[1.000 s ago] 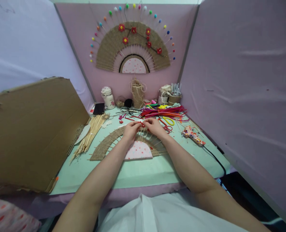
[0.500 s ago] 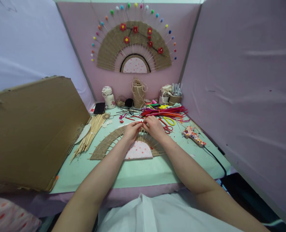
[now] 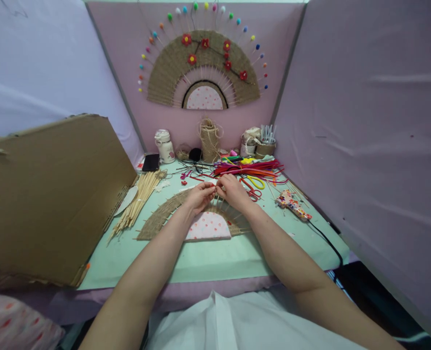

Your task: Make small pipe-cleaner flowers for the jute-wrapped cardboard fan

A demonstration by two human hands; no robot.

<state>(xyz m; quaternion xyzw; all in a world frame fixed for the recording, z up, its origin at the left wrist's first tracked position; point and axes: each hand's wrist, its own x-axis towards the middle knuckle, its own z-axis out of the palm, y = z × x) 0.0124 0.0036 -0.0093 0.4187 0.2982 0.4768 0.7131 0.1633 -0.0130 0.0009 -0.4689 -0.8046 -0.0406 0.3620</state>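
1. Pinching, between left hand (image 3: 199, 195) thumb and fingertips, a small red fuzzy piece (image 3: 214, 186).
2. Meeting the same piece from the other side with right hand (image 3: 232, 190), fingertips closed on it; too small and covered to make out its exact shape.
3. Held between both hands, over the upper middle of a half-round fan of tan woven twine on thin pale sticks (image 3: 160, 216), flat on the pale-green tabletop (image 3: 208, 262).
4. Already woven, on this fan, along the visible outer band; already fitted at the base with a white half-disc of red-dotted fabric (image 3: 210, 228), rimmed narrowly in twine.
5. Left plain so far on the visible band, with bare stick ends at the left; impossible to judge beneath hands and right forearm.
6. Judged mid-way at most: held piece apparently not yet fixed to anything, with another small red piece (image 3: 183, 183) lying loose beyond the fan's left half.
7. Lying within reach: a bundle of red and magenta fuzzy stems (image 3: 248, 168), red-handled scissors (image 3: 254, 194), a flower-patterned glue gun (image 3: 293, 205).
8. Hanging on the pink wall behind: a similar twine fan with red flowers (image 3: 171, 68), ringed by coloured pompoms, looking complete.
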